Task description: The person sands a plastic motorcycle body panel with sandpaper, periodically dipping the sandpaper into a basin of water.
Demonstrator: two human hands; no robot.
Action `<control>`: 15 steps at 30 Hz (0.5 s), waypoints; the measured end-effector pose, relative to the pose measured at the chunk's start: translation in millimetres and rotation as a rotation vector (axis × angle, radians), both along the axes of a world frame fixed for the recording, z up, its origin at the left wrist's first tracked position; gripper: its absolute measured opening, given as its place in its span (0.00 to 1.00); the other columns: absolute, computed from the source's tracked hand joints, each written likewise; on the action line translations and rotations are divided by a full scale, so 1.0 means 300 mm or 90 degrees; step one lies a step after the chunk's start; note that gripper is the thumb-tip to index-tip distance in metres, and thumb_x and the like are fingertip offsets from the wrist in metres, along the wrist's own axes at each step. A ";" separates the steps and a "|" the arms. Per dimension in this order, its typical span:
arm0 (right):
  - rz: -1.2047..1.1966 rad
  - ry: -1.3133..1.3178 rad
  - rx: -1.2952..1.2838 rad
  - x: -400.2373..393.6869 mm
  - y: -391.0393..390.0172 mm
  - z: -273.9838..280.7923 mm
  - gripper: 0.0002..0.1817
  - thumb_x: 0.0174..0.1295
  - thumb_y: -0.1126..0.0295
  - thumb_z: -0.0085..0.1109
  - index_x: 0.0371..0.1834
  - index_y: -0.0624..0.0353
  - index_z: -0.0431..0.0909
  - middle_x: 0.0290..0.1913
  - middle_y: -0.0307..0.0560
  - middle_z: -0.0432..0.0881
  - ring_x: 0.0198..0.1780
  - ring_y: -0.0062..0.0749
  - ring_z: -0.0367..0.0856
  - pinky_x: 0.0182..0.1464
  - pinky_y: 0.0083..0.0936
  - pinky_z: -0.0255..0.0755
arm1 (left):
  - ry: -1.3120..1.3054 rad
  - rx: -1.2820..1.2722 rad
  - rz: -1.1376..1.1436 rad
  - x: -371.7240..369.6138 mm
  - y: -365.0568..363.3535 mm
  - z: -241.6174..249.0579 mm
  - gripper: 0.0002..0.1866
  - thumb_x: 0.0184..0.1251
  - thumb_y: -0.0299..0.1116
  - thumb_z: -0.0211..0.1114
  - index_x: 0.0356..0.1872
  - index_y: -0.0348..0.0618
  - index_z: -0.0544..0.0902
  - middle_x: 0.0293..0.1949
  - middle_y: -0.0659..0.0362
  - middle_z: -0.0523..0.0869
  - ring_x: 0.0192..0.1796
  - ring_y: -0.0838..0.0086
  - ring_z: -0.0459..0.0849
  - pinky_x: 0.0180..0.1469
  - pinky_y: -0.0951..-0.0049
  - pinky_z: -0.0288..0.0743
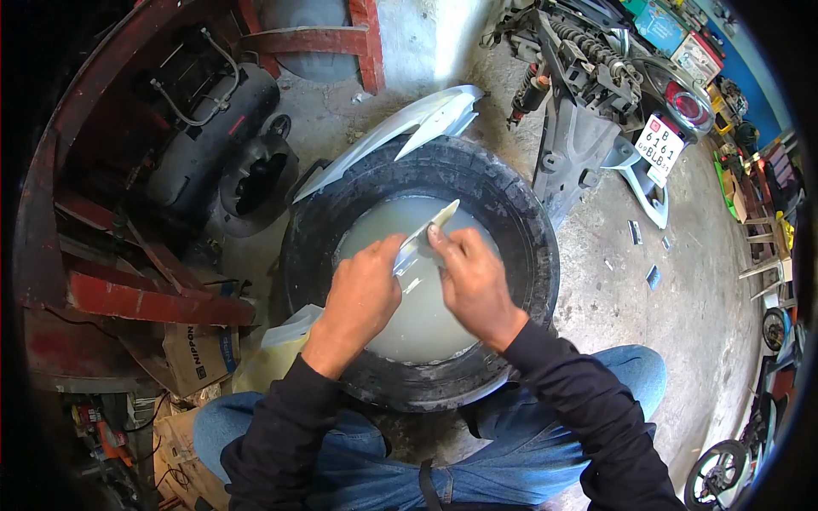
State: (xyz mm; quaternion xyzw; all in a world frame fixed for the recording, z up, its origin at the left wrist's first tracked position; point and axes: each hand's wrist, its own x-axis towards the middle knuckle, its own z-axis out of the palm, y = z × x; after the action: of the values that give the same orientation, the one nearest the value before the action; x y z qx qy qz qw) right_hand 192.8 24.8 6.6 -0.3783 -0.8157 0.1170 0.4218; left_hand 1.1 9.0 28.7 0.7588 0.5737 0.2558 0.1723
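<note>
A narrow pale plastic trim piece [447, 212] with a pointed tip is held up over a black tub [521, 223] of cloudy water [422, 328]. My left hand [366, 281] is closed round the lower part of it, covering much of that end. On the upper part, my right hand [471, 277] presses its thumb against the face, fingers curled behind. Whether a small grey sheet also sits under the right fingers, I cannot tell. Across the tub's far rim lies a long white curved body panel [388, 134].
A black tank [213, 128] stands at the left behind a red wooden frame [149, 294]. Motorcycle parts with a spring [588, 51] and a license plate [660, 146] are at the right. A cardboard box [192, 358] sits near my left knee.
</note>
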 end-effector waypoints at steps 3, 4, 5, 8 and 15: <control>-0.075 -0.045 0.035 0.035 0.065 0.016 0.26 0.58 0.85 0.61 0.63 0.67 0.78 0.42 0.52 0.77 0.42 0.46 0.81 0.42 0.40 0.78 | 0.002 -0.003 0.006 0.002 -0.006 0.001 0.25 0.55 0.14 0.57 0.57 0.36 0.80 0.44 0.39 0.87 0.47 0.39 0.86 0.49 0.45 0.80; -0.073 -0.047 0.035 0.019 0.042 0.012 0.26 0.58 0.85 0.61 0.63 0.67 0.78 0.42 0.52 0.77 0.42 0.46 0.81 0.42 0.40 0.78 | 0.005 -0.020 0.011 0.006 -0.006 0.004 0.25 0.54 0.14 0.57 0.57 0.36 0.80 0.44 0.39 0.87 0.47 0.39 0.86 0.49 0.46 0.80; -0.040 -0.051 0.041 -0.009 0.009 0.007 0.26 0.57 0.85 0.61 0.63 0.67 0.78 0.42 0.52 0.77 0.41 0.47 0.81 0.42 0.40 0.78 | 0.003 -0.015 0.011 0.008 -0.002 0.007 0.25 0.54 0.14 0.57 0.57 0.36 0.80 0.44 0.39 0.87 0.47 0.39 0.86 0.49 0.46 0.80; -0.002 -0.042 0.052 -0.013 0.015 0.013 0.27 0.57 0.85 0.62 0.63 0.67 0.78 0.41 0.52 0.76 0.41 0.47 0.80 0.41 0.39 0.77 | 0.004 -0.010 0.006 0.001 -0.004 0.008 0.26 0.55 0.14 0.57 0.58 0.36 0.80 0.45 0.39 0.87 0.48 0.40 0.86 0.49 0.46 0.80; -0.005 -0.051 0.079 0.002 0.034 0.013 0.27 0.56 0.85 0.63 0.63 0.67 0.79 0.41 0.52 0.76 0.40 0.47 0.80 0.41 0.40 0.77 | 0.009 0.016 -0.002 -0.003 -0.003 0.003 0.25 0.57 0.15 0.57 0.59 0.37 0.80 0.45 0.39 0.87 0.45 0.39 0.86 0.48 0.44 0.81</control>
State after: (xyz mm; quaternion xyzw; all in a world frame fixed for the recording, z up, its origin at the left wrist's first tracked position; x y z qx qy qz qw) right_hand 193.3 35.0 10.6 -0.3589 -0.8361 0.0494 0.4121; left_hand 0.1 8.1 29.6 0.7633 0.5707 0.2575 0.1592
